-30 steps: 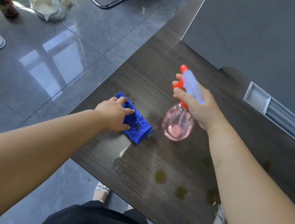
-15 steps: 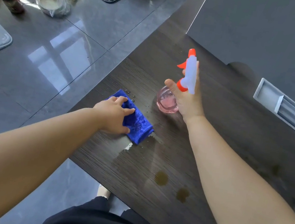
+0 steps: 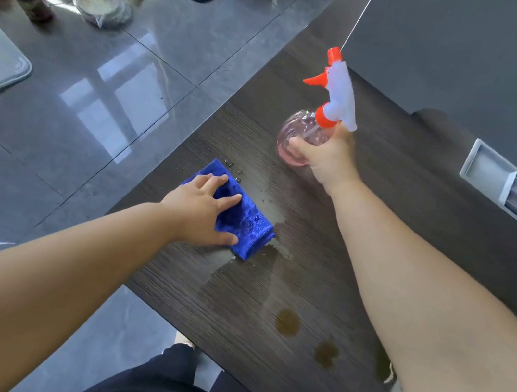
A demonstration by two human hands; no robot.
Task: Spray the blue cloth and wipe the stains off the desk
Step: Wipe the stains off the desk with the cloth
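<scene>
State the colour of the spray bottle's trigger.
Orange-red, on the spray bottle; the trigger shows clearly in the head view.

there is one view only, a wide-angle camera worn on the person's head, looking forward and steeply down. it sits close above the dark wooden desk, whose near edge runs slantwise across the frame from lower middle to upper right. both bare forearms reach in from the bottom corners, large and near the lens. the grey tiled floor fills the left half, seen from standing height. straight lines bow toward the edges of the frame.
</scene>
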